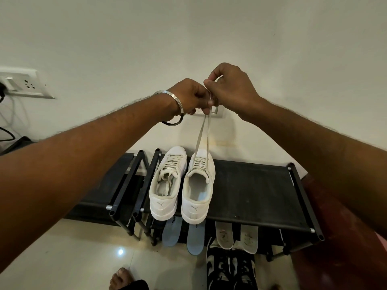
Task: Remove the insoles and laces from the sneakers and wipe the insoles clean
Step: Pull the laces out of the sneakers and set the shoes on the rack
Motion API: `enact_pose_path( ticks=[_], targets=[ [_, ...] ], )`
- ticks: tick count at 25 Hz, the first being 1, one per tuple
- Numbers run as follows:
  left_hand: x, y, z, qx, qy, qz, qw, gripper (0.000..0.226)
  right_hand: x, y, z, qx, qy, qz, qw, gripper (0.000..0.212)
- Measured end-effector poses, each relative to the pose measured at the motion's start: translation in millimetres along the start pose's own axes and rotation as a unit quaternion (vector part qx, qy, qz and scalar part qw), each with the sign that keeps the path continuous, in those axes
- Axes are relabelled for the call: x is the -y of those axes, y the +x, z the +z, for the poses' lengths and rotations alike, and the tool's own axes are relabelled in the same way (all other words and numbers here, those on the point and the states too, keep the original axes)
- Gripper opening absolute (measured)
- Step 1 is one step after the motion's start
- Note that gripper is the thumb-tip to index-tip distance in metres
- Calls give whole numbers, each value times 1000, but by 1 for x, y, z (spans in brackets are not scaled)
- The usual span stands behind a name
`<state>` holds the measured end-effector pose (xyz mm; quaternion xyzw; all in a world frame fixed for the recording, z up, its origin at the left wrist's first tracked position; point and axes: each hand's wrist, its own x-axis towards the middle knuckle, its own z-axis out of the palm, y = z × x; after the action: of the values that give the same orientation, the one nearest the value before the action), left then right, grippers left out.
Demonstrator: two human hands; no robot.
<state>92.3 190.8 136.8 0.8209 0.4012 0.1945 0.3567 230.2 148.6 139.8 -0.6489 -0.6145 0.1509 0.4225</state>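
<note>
Two white sneakers stand side by side on top of a black shoe rack (251, 191), heels toward me. The left sneaker (166, 185) is still laced. From the right sneaker (199, 185) a grey-white lace (202, 135) runs up in two strands to my hands, held high in front of the wall. My left hand (192, 96), with a metal bangle at the wrist, grips the lace. My right hand (229, 86) pinches it just above. Two blue insoles (170, 233) and two pale insoles (225, 235) lean under the rack's front edge.
A black-and-white pair of shoes (230, 268) sits on the tiled floor below the rack. My bare foot (121, 278) is at the bottom. A wall socket with a plugged cable (23, 83) is at left. A dark red surface (345, 237) lies at right.
</note>
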Motion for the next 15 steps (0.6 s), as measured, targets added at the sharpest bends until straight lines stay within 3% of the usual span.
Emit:
enact_pose_path(
  ticks=[3,5,6,8,11,15],
  targets=[
    [1,4,0,-20,-7,-17,1000,18,2,-6,0,-105,54,-15,993,19],
    [4,6,0,-29,-6,-18,999,18,-7,-17,5,-156,141,47,976,23],
    [4,6,0,-30,-3,-14,999,18,-15,-25,11,-143,172,99,970,24],
    [5,6,0,-33,-7,-5,999,20,-37,-44,27,-24,160,168,972,27],
    [5,4,-1,-36,-3,1,999,23,-61,-60,48,176,111,162,965,30],
    [6,3,1,-36,-7,7,999,22,-72,-56,55,257,174,194,931,26]
  ],
)
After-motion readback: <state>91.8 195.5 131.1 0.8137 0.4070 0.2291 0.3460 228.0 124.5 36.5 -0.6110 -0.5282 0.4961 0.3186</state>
